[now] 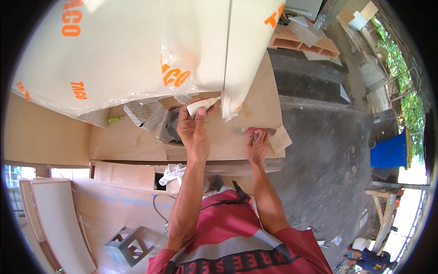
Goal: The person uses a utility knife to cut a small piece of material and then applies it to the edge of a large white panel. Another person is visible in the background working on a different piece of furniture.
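Note:
My left hand (195, 132) is closed round a small white squeeze bottle (200, 107) with a narrow nozzle. The nozzle tip is at the lower edge of a white panel (132, 45), beside a dark vertical seam; whether it touches cannot be told. Clear printed film covers the panel and hangs loose in a torn strip (231, 108) near the tip. To the right, my right hand (258, 147) grips a red-handled scraper (261, 131) low over the plywood surface (219, 144), its flat greyish blade pointing left. A small wood offcut (280, 139) lies beside that hand.
A crumpled plastic bag (145, 114) and a green-handled item (116, 119) lie on the plywood, left of my left hand. A grey step stool (127, 246) stands lower left, a blue bin (388, 151) far right. Another person (370, 261) is low at lower right.

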{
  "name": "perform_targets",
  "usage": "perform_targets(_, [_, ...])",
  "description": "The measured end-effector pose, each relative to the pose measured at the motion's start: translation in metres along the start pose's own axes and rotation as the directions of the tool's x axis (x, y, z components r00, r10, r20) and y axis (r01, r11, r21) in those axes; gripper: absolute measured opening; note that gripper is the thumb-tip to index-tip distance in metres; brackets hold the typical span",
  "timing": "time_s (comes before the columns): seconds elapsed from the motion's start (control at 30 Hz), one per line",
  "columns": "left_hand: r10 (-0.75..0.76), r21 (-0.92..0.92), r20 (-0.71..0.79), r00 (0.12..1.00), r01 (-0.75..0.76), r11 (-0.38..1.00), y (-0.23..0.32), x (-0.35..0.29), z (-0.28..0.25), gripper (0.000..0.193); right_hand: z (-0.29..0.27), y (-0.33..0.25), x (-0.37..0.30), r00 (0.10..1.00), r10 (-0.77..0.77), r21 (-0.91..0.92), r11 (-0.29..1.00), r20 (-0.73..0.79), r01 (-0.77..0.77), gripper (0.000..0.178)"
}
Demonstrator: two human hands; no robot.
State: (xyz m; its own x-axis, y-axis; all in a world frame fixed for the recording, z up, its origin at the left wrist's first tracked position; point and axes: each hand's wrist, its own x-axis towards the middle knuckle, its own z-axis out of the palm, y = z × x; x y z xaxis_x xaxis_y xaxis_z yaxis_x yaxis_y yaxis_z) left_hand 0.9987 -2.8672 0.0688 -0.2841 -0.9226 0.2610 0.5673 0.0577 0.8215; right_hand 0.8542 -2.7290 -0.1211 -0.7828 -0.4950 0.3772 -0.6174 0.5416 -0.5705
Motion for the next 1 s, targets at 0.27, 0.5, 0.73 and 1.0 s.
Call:
perform_targets(0.27, [0.025,0.074,0.031,0.999,-0.027,0.997,-0.004,0.006,-0.011,0.033,0.003,0.003,-0.001,1.000,-0.004,-0.019,1.000,-0.007,0.003,0.027])
perform_targets(0.5, [-0.022,0.241,0.000,1.000,0.022,0.970,-0.008,0.009,-0.007,0.035,0.001,0.003,-0.001,1.000,0.018,-0.034,0.999,0.024,-0.017,0.027])
perform_targets(0.73, [-0.031,0.267,-0.013,0.999,0.034,0.963,-0.012,0.017,0.000,0.035,0.000,0.000,0.001,0.999,0.026,-0.041,0.999,0.022,-0.025,0.028])
perform_targets(1.0, [0.014,0.287,-0.023,1.000,-0.006,0.958,-0.017,0.019,0.008,0.033,0.003,0.004,0.000,1.000,0.003,-0.006,1.000,0.008,-0.003,0.028])
